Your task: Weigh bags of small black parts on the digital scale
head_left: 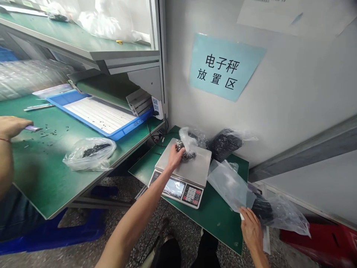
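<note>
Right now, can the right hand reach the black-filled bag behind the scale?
Probably yes. Only a loose clear plastic bag lies between the right hand and the black-filled bag; the scale stands off to the side, not in the way.

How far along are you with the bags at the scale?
Done, it seems: a filled clear bag of dark pieces lies behind the electronic scale. In hand: your left hand presses another bag on the scale pan. Left: a third bag, held by your right hand, off the scale. The display is unreadable.
</note>
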`<action>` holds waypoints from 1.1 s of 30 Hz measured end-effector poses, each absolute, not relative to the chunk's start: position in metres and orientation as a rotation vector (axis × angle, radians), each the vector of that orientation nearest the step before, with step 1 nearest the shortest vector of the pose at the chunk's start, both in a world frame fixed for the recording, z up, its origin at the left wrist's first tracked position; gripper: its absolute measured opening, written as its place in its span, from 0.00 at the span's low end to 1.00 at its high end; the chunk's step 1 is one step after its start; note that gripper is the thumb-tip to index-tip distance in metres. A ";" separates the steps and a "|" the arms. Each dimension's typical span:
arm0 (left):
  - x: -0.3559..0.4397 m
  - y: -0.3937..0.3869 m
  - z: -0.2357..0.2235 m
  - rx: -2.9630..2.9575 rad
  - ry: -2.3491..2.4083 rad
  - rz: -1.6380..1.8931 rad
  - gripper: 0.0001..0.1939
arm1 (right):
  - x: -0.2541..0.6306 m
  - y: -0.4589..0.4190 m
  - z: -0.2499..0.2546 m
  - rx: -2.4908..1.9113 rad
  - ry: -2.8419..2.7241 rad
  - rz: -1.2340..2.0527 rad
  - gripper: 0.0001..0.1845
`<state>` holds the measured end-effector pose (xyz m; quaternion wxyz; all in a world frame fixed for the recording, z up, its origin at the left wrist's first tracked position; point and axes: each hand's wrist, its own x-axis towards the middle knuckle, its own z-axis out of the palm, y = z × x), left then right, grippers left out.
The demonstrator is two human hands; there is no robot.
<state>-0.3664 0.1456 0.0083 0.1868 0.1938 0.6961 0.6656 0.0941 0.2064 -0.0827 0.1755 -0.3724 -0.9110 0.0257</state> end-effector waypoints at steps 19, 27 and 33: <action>-0.323 -0.015 -0.025 0.454 2.537 1.577 0.14 | 0.074 0.173 -0.067 -1.022 -2.684 0.023 0.28; -0.222 -0.115 -0.089 0.238 2.289 1.245 0.15 | 0.046 0.140 -0.048 -1.107 -2.436 0.103 0.23; -0.176 -0.140 -0.108 0.197 2.067 1.172 0.15 | -0.016 0.091 -0.053 -0.946 -2.818 0.534 0.25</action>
